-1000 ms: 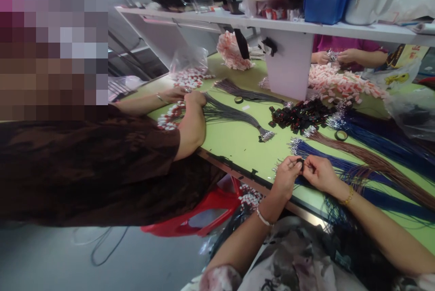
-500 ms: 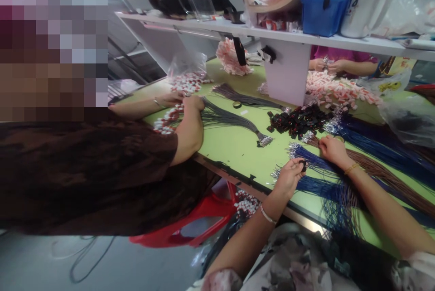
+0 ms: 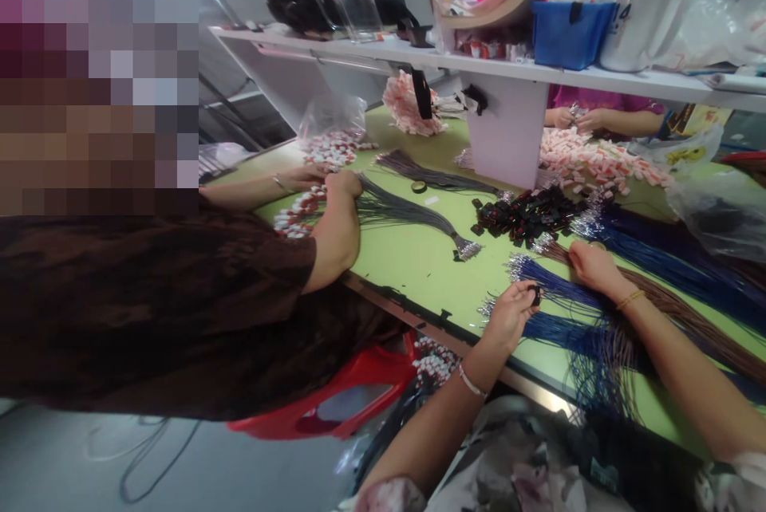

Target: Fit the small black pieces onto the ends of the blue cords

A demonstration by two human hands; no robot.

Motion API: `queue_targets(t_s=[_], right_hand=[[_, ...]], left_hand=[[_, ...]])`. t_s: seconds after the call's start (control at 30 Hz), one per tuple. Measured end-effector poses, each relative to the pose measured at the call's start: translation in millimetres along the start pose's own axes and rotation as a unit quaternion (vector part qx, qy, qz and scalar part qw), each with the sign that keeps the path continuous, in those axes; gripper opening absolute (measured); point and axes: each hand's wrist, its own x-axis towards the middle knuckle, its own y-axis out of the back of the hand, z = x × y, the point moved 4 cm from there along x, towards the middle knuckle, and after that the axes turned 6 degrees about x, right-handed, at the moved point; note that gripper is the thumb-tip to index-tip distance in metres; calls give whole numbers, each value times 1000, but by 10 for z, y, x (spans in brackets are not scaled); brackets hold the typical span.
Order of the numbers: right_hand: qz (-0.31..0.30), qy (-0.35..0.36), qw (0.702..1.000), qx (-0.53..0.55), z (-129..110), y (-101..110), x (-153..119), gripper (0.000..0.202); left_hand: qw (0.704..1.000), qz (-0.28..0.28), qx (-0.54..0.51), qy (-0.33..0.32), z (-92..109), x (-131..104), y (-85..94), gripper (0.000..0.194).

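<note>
My left hand (image 3: pixel 508 314) pinches a small black connector (image 3: pixel 535 295) above the blue wires (image 3: pixel 556 326) near the table's front edge. To its right, my right hand (image 3: pixel 592 266) has its fingers closed over the brown wires (image 3: pixel 649 297); what lies between the fingertips is too small to make out. A bundle of blue wires with silvery ends (image 3: pixel 523 268) lies between the two hands. Behind them is a heap of black connectors (image 3: pixel 527 213).
At the left a person in dark clothes (image 3: pixel 149 313) handles grey wires (image 3: pixel 407 213). A shelf (image 3: pixel 383 49) with a blue bin (image 3: pixel 571 33) and a white jug (image 3: pixel 646 9) spans the back. A red stool (image 3: pixel 359 396) stands below the table.
My right hand has shifted slightly to the right over the wires. My left hand still holds the black connector, which is turned a little.
</note>
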Motion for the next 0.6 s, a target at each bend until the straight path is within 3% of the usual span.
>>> queue_targets(t_s=[0.13,0.23,0.43,0.6], right_hand=[[20,-21,999,21,49,55,7,21],[36,-3,992,117,-28,75,51,17],[72,104,930,345,-418,115,132,14],[56,87,895,434,-602,140,-24,9]], left_hand=[[1000,2,1,1,-6,10,-3,38],[1000,1,-1,-2,-15,16,1,37],[1000,0,-10,-8,-20,13,6,36],[999,-6,-31,-16,-17,2,9,34]])
